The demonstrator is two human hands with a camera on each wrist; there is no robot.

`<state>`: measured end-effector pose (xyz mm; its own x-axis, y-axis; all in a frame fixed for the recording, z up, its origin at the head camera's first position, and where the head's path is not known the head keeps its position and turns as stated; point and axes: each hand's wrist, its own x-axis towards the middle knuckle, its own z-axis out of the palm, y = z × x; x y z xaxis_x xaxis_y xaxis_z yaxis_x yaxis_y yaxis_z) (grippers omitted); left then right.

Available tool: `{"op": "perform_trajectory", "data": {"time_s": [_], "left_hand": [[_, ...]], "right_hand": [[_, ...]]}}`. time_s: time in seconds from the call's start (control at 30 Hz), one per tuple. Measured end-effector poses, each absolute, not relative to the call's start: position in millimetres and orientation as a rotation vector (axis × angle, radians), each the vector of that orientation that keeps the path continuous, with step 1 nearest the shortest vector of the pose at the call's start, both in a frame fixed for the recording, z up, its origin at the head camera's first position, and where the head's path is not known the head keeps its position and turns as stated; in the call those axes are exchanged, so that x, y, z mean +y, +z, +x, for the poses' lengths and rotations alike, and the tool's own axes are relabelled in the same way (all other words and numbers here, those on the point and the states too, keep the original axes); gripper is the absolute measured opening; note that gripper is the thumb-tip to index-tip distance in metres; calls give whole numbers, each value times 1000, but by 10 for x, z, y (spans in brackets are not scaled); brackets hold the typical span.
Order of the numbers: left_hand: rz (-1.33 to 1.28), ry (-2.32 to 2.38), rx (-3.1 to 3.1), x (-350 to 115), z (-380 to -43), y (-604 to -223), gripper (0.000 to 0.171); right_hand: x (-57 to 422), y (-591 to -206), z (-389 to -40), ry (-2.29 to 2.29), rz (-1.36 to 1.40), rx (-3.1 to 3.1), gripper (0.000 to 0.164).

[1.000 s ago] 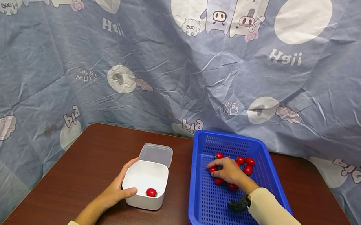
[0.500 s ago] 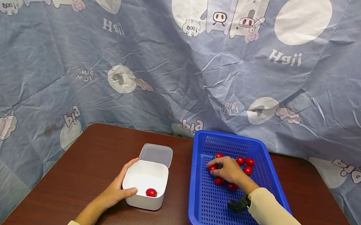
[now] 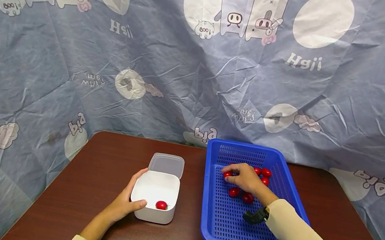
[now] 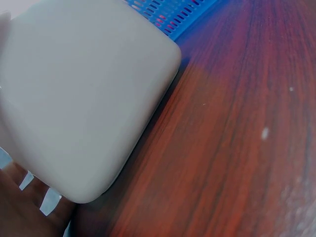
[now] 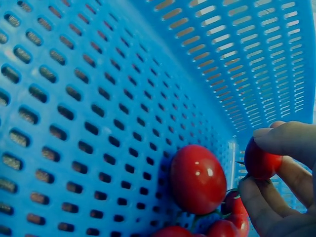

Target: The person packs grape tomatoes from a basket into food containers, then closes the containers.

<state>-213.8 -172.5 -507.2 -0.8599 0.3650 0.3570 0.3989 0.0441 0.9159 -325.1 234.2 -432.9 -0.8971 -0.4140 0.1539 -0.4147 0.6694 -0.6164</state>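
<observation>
My left hand (image 3: 123, 201) grips the left side of a white square box (image 3: 155, 217), its thumb at the front rim. Inside the box lies one cherry tomato (image 3: 161, 205) with a green stem. Over at the blue basket (image 3: 204, 207), my right hand (image 3: 246, 179) pinches another cherry tomato (image 5: 261, 160) between thumb and fingers. A large cherry tomato (image 5: 198, 180) sits just below it in the right wrist view, with several more beside it. Part of the tomato group is hidden behind the right hand in the head view.
A translucent lid (image 3: 167, 163) lies open behind the white box. Both containers stand on a dark brown table (image 3: 108, 165), the basket to the right of the box. A blue patterned cloth (image 3: 192, 77) hangs behind the table.
My right hand has shifted slightly up and away, and the pinched cherry tomato has moved with it. More of the tomatoes in front of the hand now show. My left hand and the box stay put.
</observation>
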Motion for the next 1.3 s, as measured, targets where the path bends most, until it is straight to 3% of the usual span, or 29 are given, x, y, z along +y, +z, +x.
{"op": "perform_trajectory", "data": {"time_s": [0.83, 1.3], "left_hand": [[-826, -2012, -2236, -1700, -2130, -5060, 90], [-824, -2028, -2228, -1696, -2124, -5052, 90]], "right_hand": [[2144, -3950, -3154, 1333, 815, -2578, 24], [1834, -3511, -2785, 1518, 974, -2483, 25]]}}
